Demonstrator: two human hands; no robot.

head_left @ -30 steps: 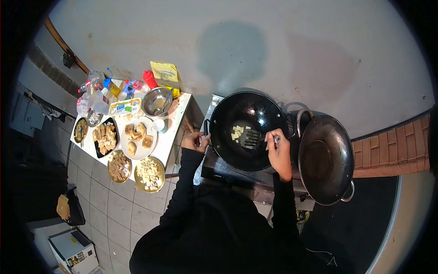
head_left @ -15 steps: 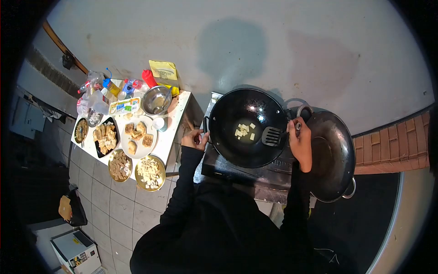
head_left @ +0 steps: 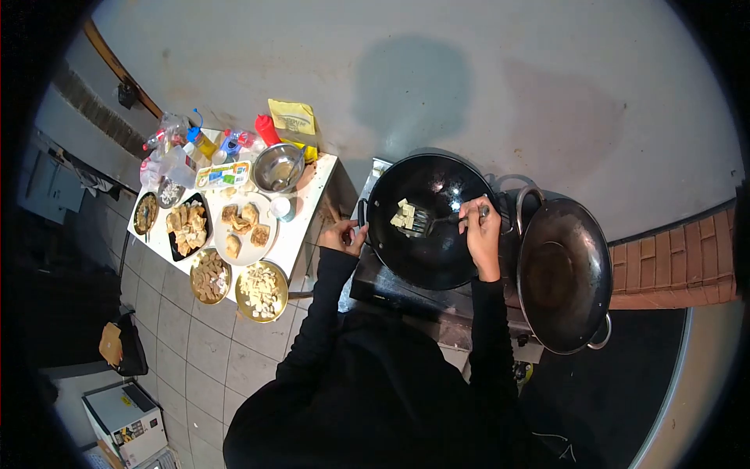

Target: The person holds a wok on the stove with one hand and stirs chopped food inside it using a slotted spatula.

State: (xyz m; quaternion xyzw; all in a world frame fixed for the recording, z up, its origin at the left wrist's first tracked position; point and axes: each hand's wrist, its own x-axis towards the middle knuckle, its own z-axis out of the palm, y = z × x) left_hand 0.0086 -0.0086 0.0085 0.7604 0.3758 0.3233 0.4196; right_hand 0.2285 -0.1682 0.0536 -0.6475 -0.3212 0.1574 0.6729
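Observation:
A black wok (head_left: 433, 262) sits on the stove, with pale, tofu-like cubes (head_left: 403, 213) bunched on its left side. My right hand (head_left: 480, 238) grips the handle of a black slotted spatula (head_left: 444, 220) over the wok. The spatula's slotted head lies against the cubes, partly beneath or behind them; which, I cannot tell. At the wok's left side, my left hand (head_left: 344, 237) has its fingers closed on the loop handle (head_left: 362, 213).
A second, larger wok (head_left: 562, 273) stands just right of the stove. On the left, a white table (head_left: 312, 184) bears a plate of browned pieces (head_left: 248, 254), a bowl of pale cubes (head_left: 262, 291), a steel bowl (head_left: 278, 168) and several bottles. A wall rises behind the stove.
My right hand and the spatula have moved left across the wok. The cubes, spread near the middle before, are now gathered to the left at the spatula's head. My left hand keeps its place.

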